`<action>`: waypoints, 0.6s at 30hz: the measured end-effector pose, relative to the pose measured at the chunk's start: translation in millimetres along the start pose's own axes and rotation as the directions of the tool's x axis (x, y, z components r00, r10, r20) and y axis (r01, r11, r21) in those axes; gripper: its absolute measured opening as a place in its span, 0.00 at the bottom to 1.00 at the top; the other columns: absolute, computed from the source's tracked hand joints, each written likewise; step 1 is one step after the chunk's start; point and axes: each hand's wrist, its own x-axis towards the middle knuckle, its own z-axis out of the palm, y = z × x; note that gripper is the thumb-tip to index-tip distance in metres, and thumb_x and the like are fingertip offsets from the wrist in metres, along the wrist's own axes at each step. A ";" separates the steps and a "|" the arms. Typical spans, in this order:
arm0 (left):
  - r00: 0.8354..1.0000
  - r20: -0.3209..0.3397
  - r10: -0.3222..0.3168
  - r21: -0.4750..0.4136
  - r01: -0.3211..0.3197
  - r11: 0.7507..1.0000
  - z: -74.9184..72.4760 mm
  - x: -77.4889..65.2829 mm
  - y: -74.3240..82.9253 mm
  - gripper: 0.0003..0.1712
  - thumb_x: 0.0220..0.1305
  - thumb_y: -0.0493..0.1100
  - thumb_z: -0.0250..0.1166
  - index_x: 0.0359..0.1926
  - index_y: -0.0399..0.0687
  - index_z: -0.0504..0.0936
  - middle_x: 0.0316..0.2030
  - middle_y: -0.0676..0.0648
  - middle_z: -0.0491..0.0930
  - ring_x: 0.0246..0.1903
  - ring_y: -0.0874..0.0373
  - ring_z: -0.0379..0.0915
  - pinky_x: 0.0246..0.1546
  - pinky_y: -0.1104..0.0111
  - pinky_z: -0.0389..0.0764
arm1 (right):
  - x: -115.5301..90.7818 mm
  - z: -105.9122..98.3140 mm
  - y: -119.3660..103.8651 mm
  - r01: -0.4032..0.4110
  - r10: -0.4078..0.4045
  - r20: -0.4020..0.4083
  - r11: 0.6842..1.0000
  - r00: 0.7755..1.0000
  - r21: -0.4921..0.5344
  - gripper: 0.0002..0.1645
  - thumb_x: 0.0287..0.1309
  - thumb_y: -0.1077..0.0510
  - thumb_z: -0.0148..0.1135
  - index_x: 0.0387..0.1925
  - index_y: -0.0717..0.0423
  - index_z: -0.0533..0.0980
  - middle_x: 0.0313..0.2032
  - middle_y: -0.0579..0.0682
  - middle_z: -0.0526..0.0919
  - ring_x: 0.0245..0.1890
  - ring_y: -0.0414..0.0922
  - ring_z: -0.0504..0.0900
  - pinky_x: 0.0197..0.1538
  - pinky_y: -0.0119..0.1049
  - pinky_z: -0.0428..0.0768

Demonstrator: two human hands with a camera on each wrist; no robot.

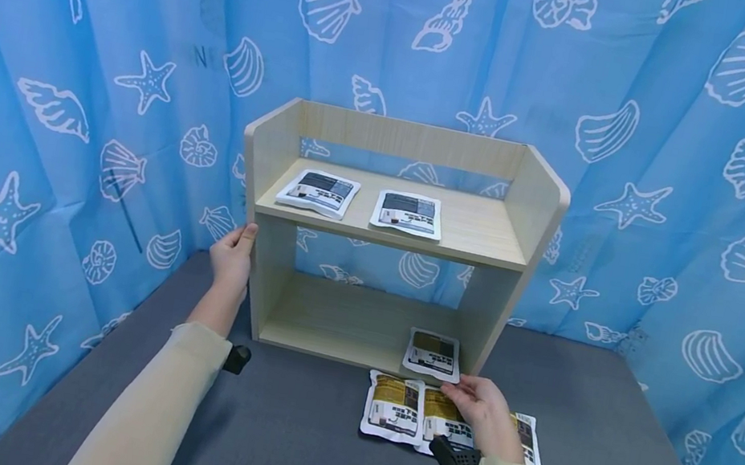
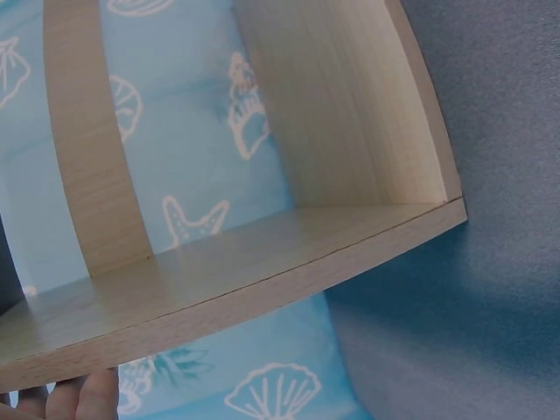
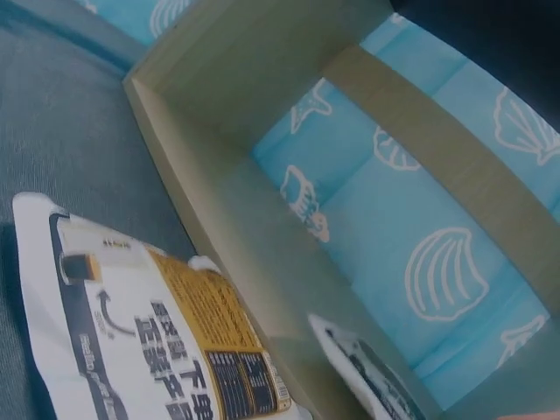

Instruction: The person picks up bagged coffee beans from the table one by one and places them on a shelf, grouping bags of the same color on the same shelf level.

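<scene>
A two-tier wooden desk shelf (image 1: 386, 239) stands on the grey table. My left hand (image 1: 233, 255) grips the outer edge of its left side panel; in the left wrist view, fingertips (image 2: 96, 395) show at the panel's edge. With its fingertips my right hand (image 1: 483, 413) pinches the near right corner of a flat pouch (image 1: 434, 354), which lies at the right end of the bottom board. In the right wrist view that pouch (image 3: 359, 363) is seen partly, tilted. Two pouches, a left one (image 1: 318, 192) and a right one (image 1: 408, 214), lie on the upper board.
In front of the shelf several white pouches with yellow labels lie on the table: a left one (image 1: 394, 408), a middle one (image 1: 448, 419) and a right one (image 1: 531, 453), partly hidden by my right hand. A blue shell-patterned curtain (image 1: 404, 34) hangs behind.
</scene>
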 end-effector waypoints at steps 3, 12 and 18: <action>1.000 -0.004 0.010 0.004 -0.010 1.000 0.4 -0.5 -0.3 0.30 0.70 0.54 0.56 0.63 0.36 0.73 0.64 0.39 0.69 0.64 0.49 0.63 0.64 0.59 0.66 | -3.7 -2.5 5.8 0.126 -0.140 -0.010 0.923 0.990 -0.363 0.25 0.67 0.63 0.56 0.59 0.79 0.67 0.49 0.65 0.79 0.49 0.56 0.78 0.56 0.52 0.76; 1.000 -0.008 0.012 0.009 -0.012 1.000 0.0 -1.7 -1.4 0.30 0.70 0.53 0.56 0.62 0.35 0.74 0.64 0.38 0.70 0.63 0.48 0.64 0.63 0.58 0.66 | -2.7 -2.8 5.8 0.129 -0.161 -0.037 0.888 0.986 -0.442 0.29 0.65 0.62 0.59 0.60 0.79 0.66 0.54 0.71 0.76 0.48 0.55 0.78 0.54 0.54 0.76; 1.000 -0.005 0.012 0.008 -0.012 1.000 0.2 -0.8 -1.7 0.30 0.70 0.53 0.56 0.62 0.35 0.74 0.64 0.38 0.70 0.64 0.49 0.63 0.64 0.58 0.65 | -5.2 -2.4 3.5 0.102 -0.145 -0.072 0.902 0.987 -0.420 0.27 0.64 0.65 0.58 0.60 0.80 0.65 0.55 0.73 0.74 0.49 0.57 0.78 0.53 0.53 0.77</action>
